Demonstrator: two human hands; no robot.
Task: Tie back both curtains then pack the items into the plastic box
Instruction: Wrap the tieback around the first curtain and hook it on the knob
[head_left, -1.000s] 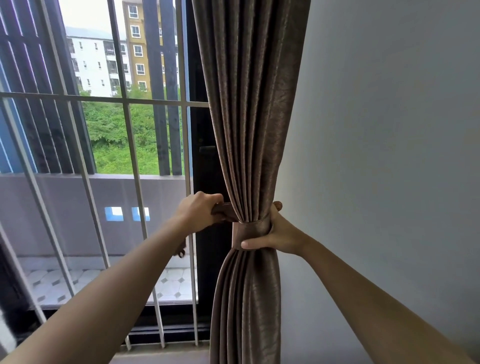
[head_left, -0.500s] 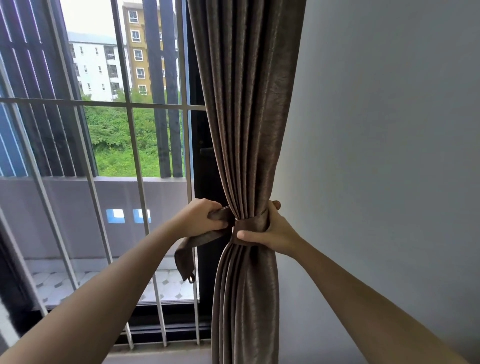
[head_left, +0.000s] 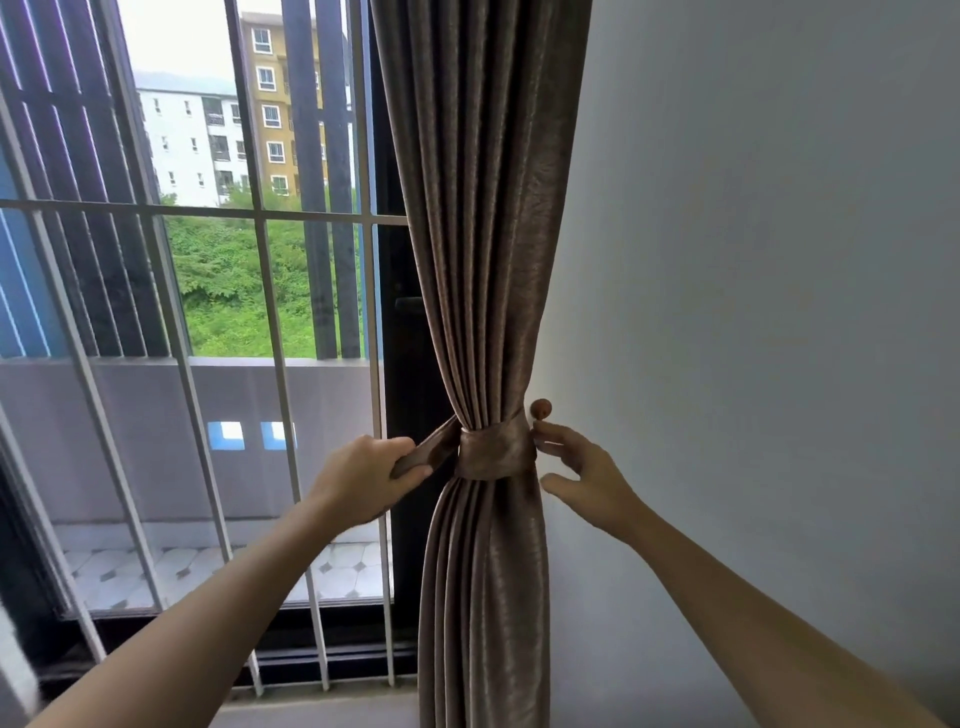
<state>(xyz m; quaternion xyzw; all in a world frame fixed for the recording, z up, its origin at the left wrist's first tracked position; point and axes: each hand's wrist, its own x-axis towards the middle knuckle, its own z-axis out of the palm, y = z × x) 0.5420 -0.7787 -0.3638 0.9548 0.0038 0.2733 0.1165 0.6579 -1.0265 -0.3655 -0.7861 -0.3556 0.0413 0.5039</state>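
A brown curtain (head_left: 483, 234) hangs gathered against the white wall, cinched at waist height by a matching fabric tie-back (head_left: 493, 449). My left hand (head_left: 363, 480) grips the tie-back's loose end just left of the curtain. My right hand (head_left: 584, 475) is off the curtain, fingers spread, fingertips by the band's right side. A small round brown wall knob (head_left: 540, 409) shows just above those fingertips. The plastic box and the items are out of view.
A window with white metal bars (head_left: 270, 322) fills the left side, with a dark door frame (head_left: 402, 322) beside the curtain. A balcony wall, greenery and buildings lie outside. The white wall (head_left: 753, 312) fills the right.
My right hand has let go of the curtain bundle and opened, moving right and uncovering the wall knob. My left hand still holds the tie-back end, pulled tighter around the curtain.
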